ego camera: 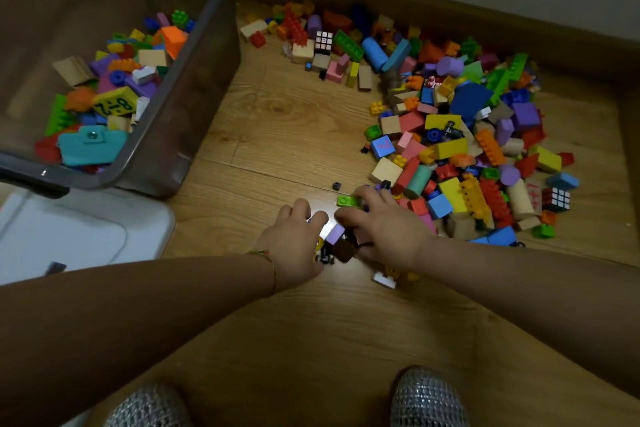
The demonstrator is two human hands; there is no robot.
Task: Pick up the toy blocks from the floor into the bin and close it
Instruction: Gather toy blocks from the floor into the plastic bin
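Note:
A large pile of coloured toy blocks (460, 135) lies on the wooden floor at the right, with a smaller scatter (325, 42) near the wall. The clear plastic bin (207, 55) stands at the left, partly filled with blocks (114, 90). My left hand (294, 243) and my right hand (384, 229) are low on the floor close together, fingers curled around a small cluster of blocks (341, 243): a purple one, a brown one and small dark pieces. A green brick (348, 201) lies by my right fingers.
The bin's white lid (79, 236) lies flat on the floor at the left, below the bin. A wooden baseboard (415, 0) runs along the wall behind the blocks. My two slippered feet (427, 399) show at the bottom. Bare floor (284, 128) lies between bin and pile.

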